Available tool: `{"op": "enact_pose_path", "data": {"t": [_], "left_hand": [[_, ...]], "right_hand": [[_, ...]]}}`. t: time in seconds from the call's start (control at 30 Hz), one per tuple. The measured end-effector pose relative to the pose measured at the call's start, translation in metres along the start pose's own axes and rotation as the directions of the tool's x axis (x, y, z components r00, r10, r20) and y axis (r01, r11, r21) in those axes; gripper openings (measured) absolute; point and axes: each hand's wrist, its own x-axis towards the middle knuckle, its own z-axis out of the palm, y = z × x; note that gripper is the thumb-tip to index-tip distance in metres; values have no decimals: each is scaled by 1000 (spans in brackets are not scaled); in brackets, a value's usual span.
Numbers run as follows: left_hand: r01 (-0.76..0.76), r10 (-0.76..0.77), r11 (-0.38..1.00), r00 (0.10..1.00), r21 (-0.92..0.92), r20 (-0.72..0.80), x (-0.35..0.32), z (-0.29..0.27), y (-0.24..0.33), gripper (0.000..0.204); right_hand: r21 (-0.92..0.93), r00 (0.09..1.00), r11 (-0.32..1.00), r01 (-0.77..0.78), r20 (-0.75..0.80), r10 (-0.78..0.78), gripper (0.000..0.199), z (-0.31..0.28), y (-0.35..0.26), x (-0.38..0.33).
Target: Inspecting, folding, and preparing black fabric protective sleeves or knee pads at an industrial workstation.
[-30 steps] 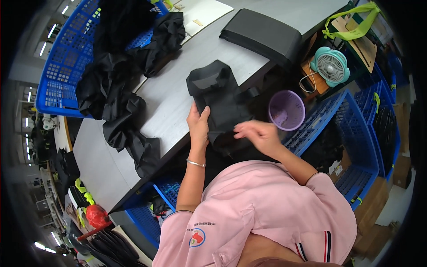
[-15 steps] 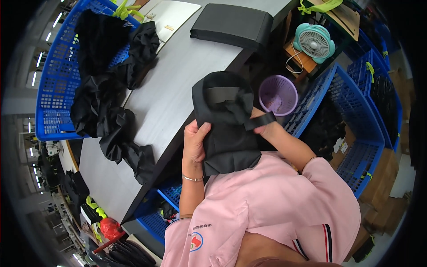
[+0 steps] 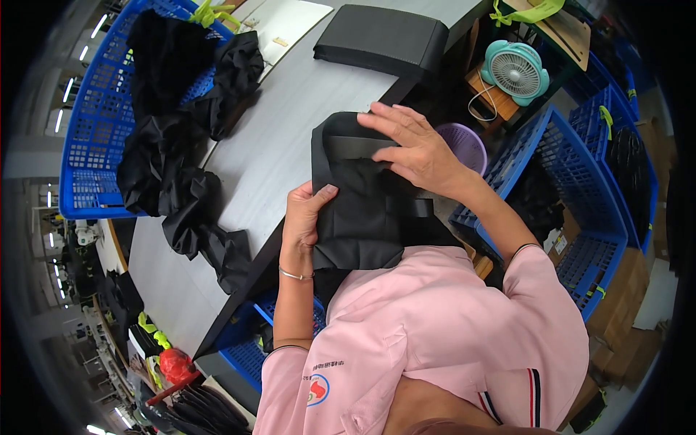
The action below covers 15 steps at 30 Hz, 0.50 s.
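A black fabric bag (image 3: 357, 221) lies against my front at the table's edge, its wide mouth turned up and showing a grey inside. My left hand (image 3: 303, 216) is closed on the bag's left side, thumb on top. Over the right of the mouth, my right hand (image 3: 417, 148) has its fingers stretched and apart, the fingertips at the rim. A short black strap (image 3: 417, 208) sticks out from the bag's right side, below the right hand.
Black fabric pieces (image 3: 156, 156) spill from a blue crate (image 3: 90, 170) onto the grey table (image 3: 264, 138). A stack of dark panels (image 3: 380, 36) sits at the far edge. Rightward are a purple basket (image 3: 464, 145), a teal fan (image 3: 516, 71) and a large blue crate (image 3: 580, 174).
My right hand has left the strap and moved up to the bag's mouth, its fingers opening out. The bag has shifted slightly left, still in my left hand.
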Motion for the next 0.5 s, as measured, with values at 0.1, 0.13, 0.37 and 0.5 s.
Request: {"op": "enact_pose_path", "data": {"t": [0.1, 0.13, 0.37, 0.5], "left_hand": [[-65, 64, 998, 995, -4, -71, 2, -13, -4, 15], [-80, 83, 996, 994, 50, -69, 2, -20, -8, 14], [-96, 102, 992, 993, 84, -64, -1, -10, 5, 11], [-109, 116, 989, 991, 105, -62, -3, -16, 3, 10]], "right_hand": [[417, 959, 909, -9, 261, -111, 14, -22, 8, -3], [410, 958, 912, 1, 261, -119, 20, -29, 5, -2], [601, 876, 669, -438, 117, 468, 15, -8, 18, 0], [513, 827, 673, -533, 148, 542, 16, 8, 26, 18]]}}
